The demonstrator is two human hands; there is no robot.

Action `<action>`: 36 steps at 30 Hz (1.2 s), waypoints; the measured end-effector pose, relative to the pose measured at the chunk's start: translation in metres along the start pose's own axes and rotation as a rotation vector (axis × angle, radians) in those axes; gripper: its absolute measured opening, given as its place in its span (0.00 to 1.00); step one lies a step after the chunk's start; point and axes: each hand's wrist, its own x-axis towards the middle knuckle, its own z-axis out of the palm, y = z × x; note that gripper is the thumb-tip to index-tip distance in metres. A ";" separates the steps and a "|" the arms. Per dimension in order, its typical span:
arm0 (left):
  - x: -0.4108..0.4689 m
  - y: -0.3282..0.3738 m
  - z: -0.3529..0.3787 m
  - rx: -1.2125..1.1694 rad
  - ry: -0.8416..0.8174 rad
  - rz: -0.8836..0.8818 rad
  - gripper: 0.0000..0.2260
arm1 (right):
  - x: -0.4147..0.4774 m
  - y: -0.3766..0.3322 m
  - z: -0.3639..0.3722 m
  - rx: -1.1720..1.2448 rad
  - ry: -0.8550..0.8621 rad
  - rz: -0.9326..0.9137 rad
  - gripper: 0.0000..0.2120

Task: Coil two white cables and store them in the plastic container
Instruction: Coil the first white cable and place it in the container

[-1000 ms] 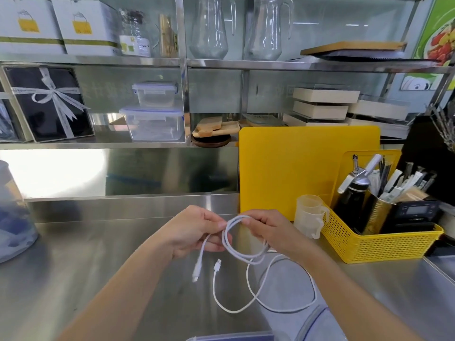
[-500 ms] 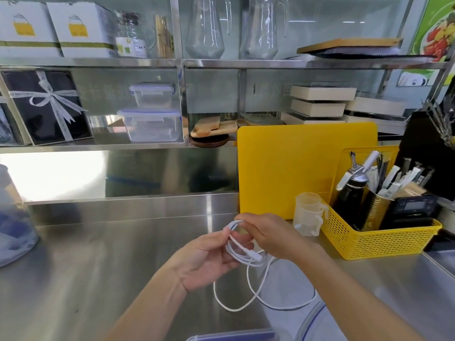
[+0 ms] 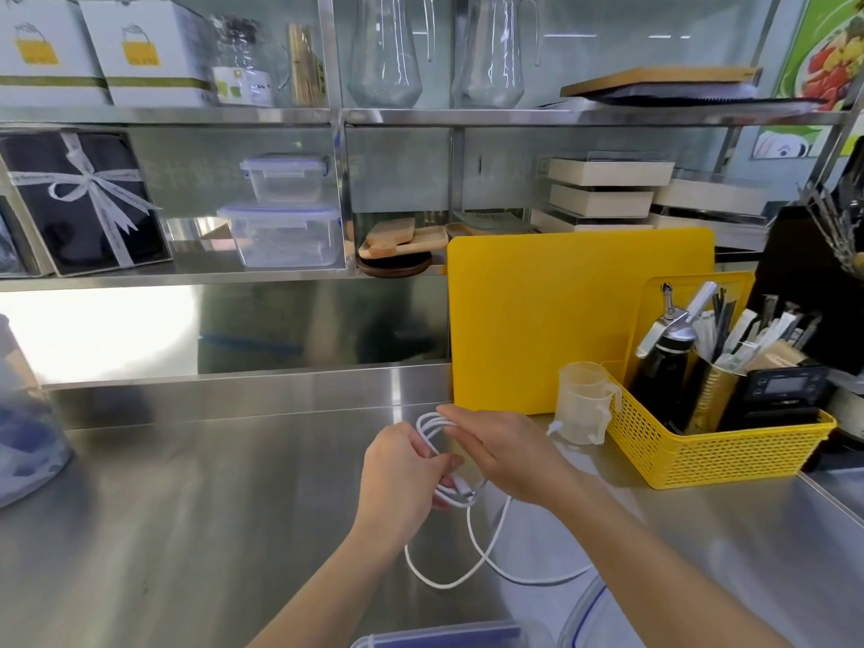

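White charging cable [image 3: 437, 460], thin and smooth, is gathered into a small coil between two bare hands over a brushed stainless-steel counter [image 3: 196, 530]. At nine o'clock of the frame, a rounded translucent vessel [image 3: 23, 427] with blurred blue contents sits at the counter's edge. The left hand [image 3: 397, 479] closes its fingers on the coil's lower end, where a white plug juts out beside the thumb; the right hand [image 3: 505, 453], touching the coil from its three o'clock side, pinches the upper loops with the fingers pressed together. Both hands are clamped on the cable, close together. Below them, loose slack [image 3: 477, 554] drops in two crossing curves that lie on the steel toward six o'clock. At the bottom edge, the blue-trimmed rim of a clear plastic container [image 3: 439, 636] shows only partly, as does a second clear curved piece [image 3: 579, 615] at five o'clock. At two o'clock of the hands stands a frosted measuring cup [image 3: 584, 404], a second small white plug [image 3: 554, 427] lying at its foot. Behind it leans a flat yellow cutting board [image 3: 551, 320] with rounded corners. Farther right, a perforated yellow basket [image 3: 720, 456] holds a black dispenser bottle [image 3: 664, 362] and wrapped utensils.
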 end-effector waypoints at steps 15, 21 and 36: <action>0.015 -0.030 -0.020 -0.656 -0.297 -0.364 0.09 | -0.003 0.008 0.012 -0.007 0.369 -0.281 0.06; 0.024 -0.034 -0.036 -1.035 -0.406 -0.491 0.09 | -0.015 0.015 0.027 -0.002 0.308 -0.279 0.08; 0.006 -0.043 0.004 -0.302 -0.184 -0.153 0.09 | -0.022 0.006 0.057 0.327 0.369 0.242 0.26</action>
